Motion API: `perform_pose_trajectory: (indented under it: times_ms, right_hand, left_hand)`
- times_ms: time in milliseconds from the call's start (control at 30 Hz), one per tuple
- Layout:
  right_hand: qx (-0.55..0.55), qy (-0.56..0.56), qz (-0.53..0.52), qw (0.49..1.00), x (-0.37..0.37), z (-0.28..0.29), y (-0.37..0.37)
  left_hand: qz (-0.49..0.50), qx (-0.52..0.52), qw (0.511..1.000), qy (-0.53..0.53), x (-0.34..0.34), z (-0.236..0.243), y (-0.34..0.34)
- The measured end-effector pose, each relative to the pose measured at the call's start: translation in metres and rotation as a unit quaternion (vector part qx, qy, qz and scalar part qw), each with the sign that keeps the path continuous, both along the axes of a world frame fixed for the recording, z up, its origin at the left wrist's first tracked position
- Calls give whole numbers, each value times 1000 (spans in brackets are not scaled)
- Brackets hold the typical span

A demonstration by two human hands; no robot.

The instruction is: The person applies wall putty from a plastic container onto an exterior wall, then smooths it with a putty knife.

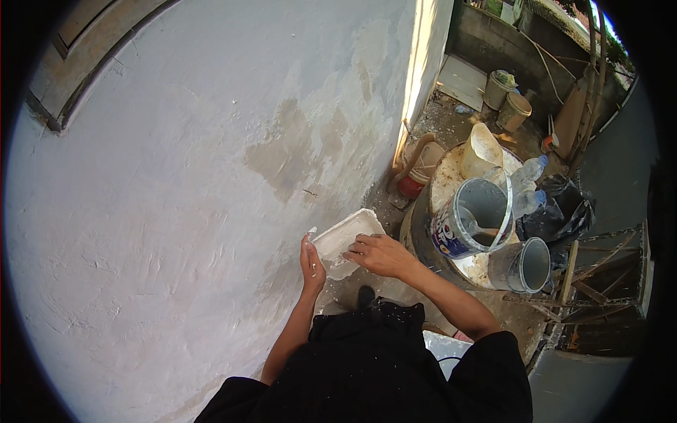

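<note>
A shallow off-white rectangular tray (pixel 350 228), smeared inside with a pale paste, is tilted in front of my body, close to the wall. My left hand (pixel 312 264) grips its left side, with white residue on a raised fingertip. Over the tray's right part is my right hand (pixel 381 255), its fingers curled down toward the paste. What those fingers hold, if anything, is hidden beneath them. The grey-white wall (pixel 176 176) beside me carries rough plaster marks and darker bare patches.
On my right, a round drum top (pixel 446 169) bears a large paint bucket (pixel 451 229), a smaller grey bucket (pixel 527 266), a cut cream container (pixel 482 151) and plastic bottles (pixel 529 201). Beyond lie a black plastic bag (pixel 564 211), a wooden frame (pixel 599 282) and more buckets (pixel 513 113).
</note>
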State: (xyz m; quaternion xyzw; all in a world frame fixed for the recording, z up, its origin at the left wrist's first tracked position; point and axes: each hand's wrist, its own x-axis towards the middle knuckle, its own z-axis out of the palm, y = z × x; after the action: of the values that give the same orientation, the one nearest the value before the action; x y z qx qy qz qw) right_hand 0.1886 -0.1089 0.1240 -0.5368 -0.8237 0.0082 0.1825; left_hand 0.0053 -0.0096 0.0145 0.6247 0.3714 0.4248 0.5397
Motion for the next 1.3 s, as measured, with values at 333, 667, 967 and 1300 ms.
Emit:
perform_pose_trajectory:
  times_ms: [333,667,967,1300]
  right_hand:
    - [-12,-56,61,997,11,-14,-11]
    - [95,-43,67,992,10,-21,2]
    - [-24,-78,97,992,15,-19,-5]
    - [-116,200,-169,958,34,7,2]
  left_hand:
    - [33,9,999,8,-4,-10,7]
    - [22,-24,999,-2,-3,-14,11]
    - [25,50,998,24,-4,0,11]
    - [41,153,987,35,-1,16,4]
